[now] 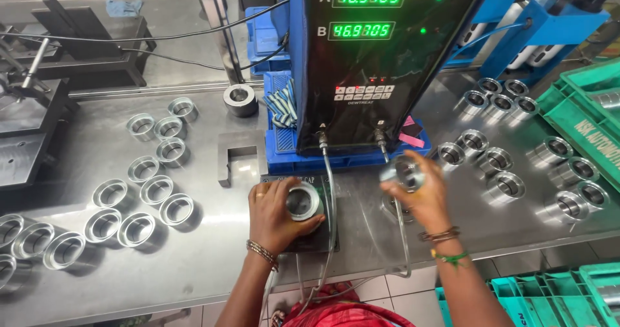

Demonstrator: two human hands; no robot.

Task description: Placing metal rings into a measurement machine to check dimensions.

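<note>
My left hand [276, 216] grips a shiny metal ring [303, 202] that sits on a dark gauge plate [323, 240] at the front of the steel table. My right hand [423, 198] holds a second metal ring [404, 171] lifted and tilted just above the table, to the right of the plate. A black upright gauge unit [381, 62] with two green number displays stands directly behind both hands, and two hoses [329, 172] run down from it toward the plate.
Several metal rings [139, 191] lie on the table at left, several more [510, 153] at right. A thicker grey ring [239, 99] and a notched steel block [240, 156] sit behind the left hand. Green crates [581, 107] stand at right, a blue tray [342, 159] under the unit.
</note>
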